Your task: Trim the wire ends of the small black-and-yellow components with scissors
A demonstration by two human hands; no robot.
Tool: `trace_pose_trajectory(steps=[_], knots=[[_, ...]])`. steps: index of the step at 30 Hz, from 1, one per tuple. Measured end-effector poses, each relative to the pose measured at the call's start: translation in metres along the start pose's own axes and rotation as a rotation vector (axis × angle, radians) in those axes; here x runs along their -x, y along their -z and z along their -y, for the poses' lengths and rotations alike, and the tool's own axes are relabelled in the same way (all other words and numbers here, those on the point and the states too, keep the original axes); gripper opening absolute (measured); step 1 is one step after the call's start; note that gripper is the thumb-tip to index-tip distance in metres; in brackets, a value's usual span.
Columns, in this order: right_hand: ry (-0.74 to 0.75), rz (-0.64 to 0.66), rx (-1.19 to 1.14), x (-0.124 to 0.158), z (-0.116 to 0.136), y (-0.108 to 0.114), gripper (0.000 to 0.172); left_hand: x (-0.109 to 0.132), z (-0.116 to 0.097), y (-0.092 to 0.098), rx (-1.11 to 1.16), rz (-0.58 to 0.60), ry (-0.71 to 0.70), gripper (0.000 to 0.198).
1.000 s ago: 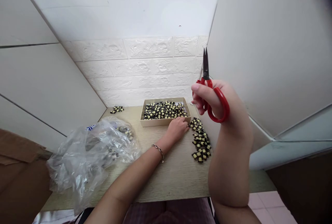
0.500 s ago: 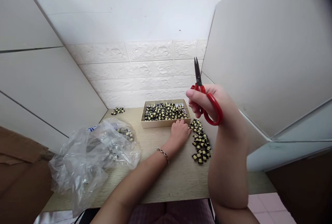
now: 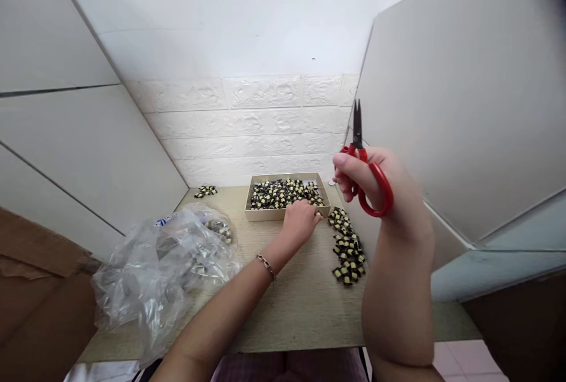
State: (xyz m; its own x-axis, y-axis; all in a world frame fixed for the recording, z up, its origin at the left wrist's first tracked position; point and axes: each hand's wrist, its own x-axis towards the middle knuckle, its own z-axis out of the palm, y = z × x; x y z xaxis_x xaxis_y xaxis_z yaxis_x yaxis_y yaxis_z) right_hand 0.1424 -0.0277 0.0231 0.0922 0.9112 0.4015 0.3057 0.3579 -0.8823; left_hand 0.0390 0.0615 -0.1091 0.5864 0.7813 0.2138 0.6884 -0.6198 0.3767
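Note:
Red-handled scissors (image 3: 357, 125) point upward in my right hand (image 3: 375, 178), which grips the handles in the air at the right. The blades stand slightly apart with nothing between them. My left hand (image 3: 299, 223) is closed at the front wall of a shallow cream box (image 3: 265, 215). A small yellow bit shows at its fingertips, apparently one of the black-and-yellow bow-like pieces; the hand hides most of it. Many such pieces (image 3: 278, 193) fill the box. More lie in a loose strip (image 3: 347, 246) on the table, right of my left hand.
A crumpled clear plastic bag (image 3: 163, 270) with more pieces inside lies at the left of the table (image 3: 300, 311). A small cluster of pieces (image 3: 206, 191) sits at the back left. White panels (image 3: 442, 99) flank the table, and cardboard (image 3: 39, 287) stands far left.
My left hand has moved from the strip of pieces leftward to the box's front wall, with a small yellow bit at its fingertips. The scissors remain raised, now more upright; the view has shifted slightly.

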Motion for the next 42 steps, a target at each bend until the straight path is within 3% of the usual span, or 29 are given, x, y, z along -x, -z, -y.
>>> trace_pose_trajectory(steps=[3,6,8,12,16,19,25,31,42], knots=[[0.054,-0.091,-0.071,-0.002,0.001,-0.006,0.031,-0.002,0.005,0.038,0.194,0.023,-0.038,0.032],[0.101,-0.29,-0.148,-0.004,0.004,-0.014,0.026,0.002,0.007,0.072,0.427,0.046,-0.085,0.04],[0.115,-0.392,-0.156,-0.005,0.005,-0.019,0.026,0.009,0.006,0.087,0.982,0.094,-0.106,0.035],[0.181,-0.372,-0.134,-0.004,0.003,-0.025,0.021,0.023,0.001,0.101,1.648,0.26,-0.089,0.03],[0.248,-0.323,-0.128,-0.001,0.0,-0.035,0.013,0.029,-0.001,0.109,1.953,0.38,-0.101,0.032],[0.319,-0.282,-0.128,-0.002,-0.003,-0.047,0.011,0.031,0.0,0.113,2.025,0.399,-0.104,0.031],[0.376,-0.199,-0.057,-0.004,-0.005,-0.062,0.034,0.035,0.003,0.115,1.981,0.389,-0.065,0.035],[0.355,-0.189,-0.025,-0.002,-0.007,-0.06,0.019,0.036,0.002,0.113,1.967,0.385,-0.072,0.037],[0.303,-0.143,0.024,-0.005,-0.006,-0.058,0.018,0.035,-0.001,0.114,2.08,0.419,0.073,0.037]])
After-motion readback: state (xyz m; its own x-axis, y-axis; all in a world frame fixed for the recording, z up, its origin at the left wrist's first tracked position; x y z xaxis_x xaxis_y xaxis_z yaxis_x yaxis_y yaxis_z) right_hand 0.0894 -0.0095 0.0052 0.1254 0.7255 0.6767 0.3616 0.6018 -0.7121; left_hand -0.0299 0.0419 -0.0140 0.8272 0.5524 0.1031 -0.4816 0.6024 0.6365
